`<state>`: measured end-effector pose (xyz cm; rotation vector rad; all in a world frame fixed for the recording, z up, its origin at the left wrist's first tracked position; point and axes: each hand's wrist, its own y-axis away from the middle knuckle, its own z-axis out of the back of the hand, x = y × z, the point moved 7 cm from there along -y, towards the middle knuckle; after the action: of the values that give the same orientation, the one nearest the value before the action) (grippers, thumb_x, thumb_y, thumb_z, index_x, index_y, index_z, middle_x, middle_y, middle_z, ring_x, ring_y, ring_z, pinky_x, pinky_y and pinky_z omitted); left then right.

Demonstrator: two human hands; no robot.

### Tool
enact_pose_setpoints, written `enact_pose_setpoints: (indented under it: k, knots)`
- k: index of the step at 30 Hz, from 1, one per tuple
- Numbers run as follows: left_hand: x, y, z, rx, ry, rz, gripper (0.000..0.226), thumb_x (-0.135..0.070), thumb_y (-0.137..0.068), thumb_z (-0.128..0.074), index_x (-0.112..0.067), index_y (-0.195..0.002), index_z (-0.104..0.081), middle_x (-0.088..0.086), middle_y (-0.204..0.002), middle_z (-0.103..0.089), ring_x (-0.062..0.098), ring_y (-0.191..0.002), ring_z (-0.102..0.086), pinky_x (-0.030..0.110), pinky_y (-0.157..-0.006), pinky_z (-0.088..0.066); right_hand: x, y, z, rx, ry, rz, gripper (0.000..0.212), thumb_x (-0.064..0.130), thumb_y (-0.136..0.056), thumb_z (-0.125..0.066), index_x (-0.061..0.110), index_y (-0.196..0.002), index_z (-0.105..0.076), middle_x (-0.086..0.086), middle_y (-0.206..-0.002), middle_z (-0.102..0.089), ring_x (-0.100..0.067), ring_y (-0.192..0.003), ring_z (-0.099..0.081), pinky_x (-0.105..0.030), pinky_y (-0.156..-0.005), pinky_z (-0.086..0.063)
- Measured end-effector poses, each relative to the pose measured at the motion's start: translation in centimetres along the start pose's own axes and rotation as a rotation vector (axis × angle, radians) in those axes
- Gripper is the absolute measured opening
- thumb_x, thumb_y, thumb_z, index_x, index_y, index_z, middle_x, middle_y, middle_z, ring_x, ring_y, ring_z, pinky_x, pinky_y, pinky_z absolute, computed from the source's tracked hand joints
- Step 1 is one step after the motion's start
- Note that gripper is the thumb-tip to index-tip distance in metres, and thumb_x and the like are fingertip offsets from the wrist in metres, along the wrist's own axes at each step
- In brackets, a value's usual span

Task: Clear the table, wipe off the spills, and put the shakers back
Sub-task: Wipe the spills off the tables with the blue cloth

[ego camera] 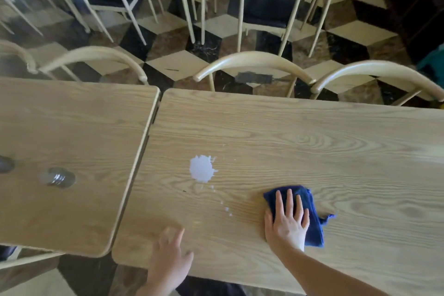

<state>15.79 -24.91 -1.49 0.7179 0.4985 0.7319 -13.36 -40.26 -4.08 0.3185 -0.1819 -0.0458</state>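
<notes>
The big wooden table [312,132] has no dishes on it, so the clearing looks done, but the white spill [202,170] is still there, well left of the blue cloth [310,211]. The right hand [287,220] presses flat on the cloth with straight fingers, and the left hand [169,259] rests open, holding nothing. Two blurry shakers [58,177] wait on the next table [72,115], not yet put back.

A blue cloth [296,211] is being pressed flat onto the wooden table [312,142] by the right hand [287,221]; a white spill [201,168] is lying at its ten o'clock, apart. The left hand [169,259] is being rested near the table's edge.
</notes>
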Motion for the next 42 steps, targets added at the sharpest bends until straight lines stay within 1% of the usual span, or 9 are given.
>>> enact_pose_setpoints:
  k: [3, 5, 7, 11, 17, 23, 31, 37, 42]
  knots:
    - [-0.3, -1.3, 1.4, -0.17, -0.177, -0.076, 0.073, -0.052, -0.083, -0.044, -0.039, -0.153, -0.025, 0.007, -0.166, -0.01, 0.029, -0.151, -0.019, 0.042, -0.119, -0.028, -0.6, -1.4, 1.5, -0.048, -0.031, -0.021, 0.056, 0.049, -0.091, -0.023, 0.036, -0.138, -0.051, 0.006, -0.15, -0.045, -0.023, -0.138, -0.035, -0.048, -0.106, -0.033]
    - [-0.6, -2.6, 2.6, -0.317, -0.181, -0.173, 0.07, -0.044, -0.074, -0.048, -0.032, -0.144, -0.049, 0.014, -0.157, -0.035, 0.034, -0.141, -0.037, 0.051, -0.107, -0.042, -1.2, -2.0, 2.0, -0.075, -0.01, 0.026, 0.052, 0.045, -0.091, -0.025, 0.035, -0.132, -0.056, 0.006, -0.144, -0.051, -0.024, -0.13, -0.042, -0.048, -0.103, -0.036]
    - [0.2, -4.4, 3.3, -0.395, -0.217, -0.241, 0.069, -0.043, -0.07, -0.043, -0.025, -0.135, -0.06, 0.017, -0.148, -0.047, 0.039, -0.132, -0.044, 0.055, -0.097, -0.047, -1.6, -1.7, 1.6, -0.092, 0.023, 0.095, 0.051, 0.042, -0.093, -0.03, 0.031, -0.136, -0.056, 0.002, -0.147, -0.05, -0.025, -0.133, -0.043, -0.048, -0.11, -0.033]
    - [1.3, -6.9, 4.3, -0.491, -0.265, -0.304, 0.062, -0.041, -0.08, -0.042, -0.021, -0.136, -0.06, 0.015, -0.153, -0.042, 0.036, -0.137, -0.045, 0.056, -0.103, -0.041, -1.7, -0.9, 0.8, -0.165, -0.01, 0.121, 0.053, 0.038, -0.093, -0.036, 0.025, -0.141, -0.054, -0.002, -0.155, -0.043, -0.026, -0.144, -0.036, -0.046, -0.122, -0.02]
    - [1.4, -7.9, 4.2, -0.7, -0.294, -0.372, 0.06, -0.04, -0.084, -0.04, -0.022, -0.137, -0.059, 0.013, -0.153, -0.044, 0.031, -0.138, -0.046, 0.055, -0.109, -0.033, -1.3, -1.4, 1.1, -0.245, 0.013, 0.077, 0.059, 0.039, -0.093, -0.034, 0.024, -0.148, -0.046, 0.001, -0.157, -0.039, -0.022, -0.147, -0.033, -0.045, -0.121, -0.021]
    - [2.0, -8.3, 3.8, -0.632, -0.275, -0.419, 0.061, -0.04, -0.087, -0.037, -0.026, -0.146, -0.048, 0.01, -0.161, -0.031, 0.03, -0.149, -0.029, 0.054, -0.118, -0.022, 0.6, -0.7, -0.5, -0.272, -0.036, -0.17, 0.063, 0.045, -0.094, -0.021, 0.03, -0.154, -0.032, 0.006, -0.164, -0.025, -0.016, -0.153, -0.016, -0.042, -0.125, -0.011]
    - [2.6, -8.6, 3.4, -0.621, -0.297, -0.451, 0.065, -0.041, -0.089, -0.03, -0.027, -0.152, -0.035, 0.012, -0.165, -0.018, 0.031, -0.153, -0.013, 0.056, -0.121, -0.015, 5.7, 2.2, -3.0, -0.324, -0.171, -0.434, 0.058, 0.039, -0.1, -0.021, 0.03, -0.157, -0.025, 0.007, -0.166, -0.016, -0.018, -0.154, -0.009, -0.046, -0.125, -0.008]
    - [2.6, -8.8, 3.5, -0.617, -0.307, -0.435, 0.067, -0.042, -0.088, -0.03, -0.027, -0.153, -0.03, 0.011, -0.166, -0.013, 0.031, -0.154, -0.01, 0.057, -0.121, -0.014, 14.4, 0.9, -4.5, -0.324, -0.131, -0.233, 0.057, 0.036, -0.099, -0.034, 0.026, -0.155, -0.031, 0.003, -0.165, -0.022, -0.023, -0.153, -0.015, -0.048, -0.123, -0.008]
    - [2.8, -8.6, 3.3, -0.591, -0.321, -0.423, 0.067, -0.043, -0.089, -0.029, -0.029, -0.154, -0.027, 0.01, -0.166, -0.01, 0.03, -0.154, -0.007, 0.057, -0.121, -0.012, 16.3, 3.9, -5.9, -0.234, -0.085, -0.064, 0.057, 0.039, -0.1, -0.033, 0.026, -0.156, -0.028, 0.003, -0.166, -0.019, -0.023, -0.154, -0.011, -0.048, -0.125, -0.01]
